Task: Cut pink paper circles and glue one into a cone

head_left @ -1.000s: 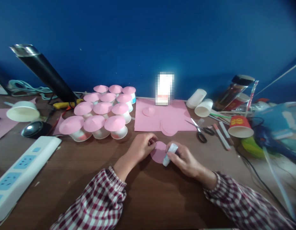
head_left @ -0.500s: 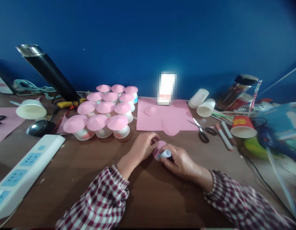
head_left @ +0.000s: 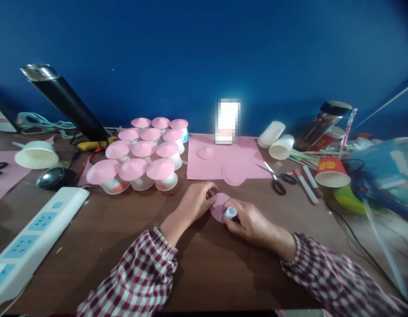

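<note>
A pink paper circle (head_left: 218,206) lies on the brown table between my two hands. My left hand (head_left: 199,199) has its fingers curled and pinches the circle's left edge. Wrapped around a short white tube that looks like a glue stick (head_left: 230,213), my right hand (head_left: 248,220) holds it over the circle's right side. The tube's lower end is hidden by my fingers. Beyond the hands, a few pink paper circles (head_left: 234,175) and a shallow pink cone (head_left: 206,152) lie on pink paper sheets (head_left: 250,147).
Several paper cups topped with pink cones (head_left: 133,168) stand in rows at left. A white power strip (head_left: 38,240) lies nearer. Black scissors (head_left: 278,185), markers (head_left: 305,187), white cups (head_left: 281,147) and a red cup (head_left: 332,171) are at right. A bright, blurred-out panel (head_left: 227,121) stands behind.
The white tube has shifted slightly right and looks more upright, uncovering more of the pink circle. My left hand stays nearly in place. The whole view has shifted slightly.
</note>
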Demonstrator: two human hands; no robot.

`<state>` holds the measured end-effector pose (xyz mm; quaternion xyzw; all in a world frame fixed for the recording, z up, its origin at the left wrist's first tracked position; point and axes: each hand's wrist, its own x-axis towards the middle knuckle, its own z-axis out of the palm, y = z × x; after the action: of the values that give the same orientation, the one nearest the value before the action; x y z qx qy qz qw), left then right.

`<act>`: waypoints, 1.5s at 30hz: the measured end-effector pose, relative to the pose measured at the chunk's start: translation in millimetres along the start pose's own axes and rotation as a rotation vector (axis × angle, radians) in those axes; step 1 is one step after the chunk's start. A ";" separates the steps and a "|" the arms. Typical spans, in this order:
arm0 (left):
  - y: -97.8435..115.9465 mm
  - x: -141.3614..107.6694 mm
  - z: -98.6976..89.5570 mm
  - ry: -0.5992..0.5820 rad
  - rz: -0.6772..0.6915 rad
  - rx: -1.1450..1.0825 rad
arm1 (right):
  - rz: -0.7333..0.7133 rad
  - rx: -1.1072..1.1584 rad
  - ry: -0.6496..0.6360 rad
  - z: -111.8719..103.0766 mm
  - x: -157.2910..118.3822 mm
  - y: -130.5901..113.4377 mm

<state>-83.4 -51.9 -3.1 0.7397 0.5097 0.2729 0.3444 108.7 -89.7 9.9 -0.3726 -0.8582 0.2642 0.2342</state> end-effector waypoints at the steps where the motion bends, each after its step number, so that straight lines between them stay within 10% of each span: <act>1: 0.0 0.1 0.1 -0.001 0.000 0.001 | 0.032 0.029 0.012 -2.8 -1.2 0.1; 10: 3.0 -0.8 -2.1 -0.034 -0.023 -0.025 | 0.316 0.487 0.481 -45.6 -8.9 45.6; 14: 3.4 -1.0 -2.0 0.017 -0.029 -0.009 | 0.359 0.143 0.633 -61.9 -7.1 80.1; 19: 8.4 -0.4 -1.9 0.056 -0.009 -0.050 | 0.402 -0.575 0.527 -63.9 -1.9 96.1; 25: 14.7 -0.6 -2.0 0.150 0.052 -0.257 | 0.404 -0.745 0.503 -60.8 0.9 90.8; 29: 13.6 1.0 -2.3 0.192 0.000 -0.385 | 0.267 -0.417 0.565 -52.4 1.5 62.8; 35: 11.8 1.7 -1.2 0.247 -0.079 -0.473 | 0.270 0.457 0.074 -25.8 7.6 15.9; 45: 24.5 -2.1 2.8 -0.019 -0.402 -0.941 | 0.422 0.625 0.249 -20.8 10.6 25.1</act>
<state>-68.1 -60.6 14.3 0.3944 0.4607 0.3942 0.6905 127.7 -61.1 11.9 -0.4808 -0.6058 0.5079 0.3792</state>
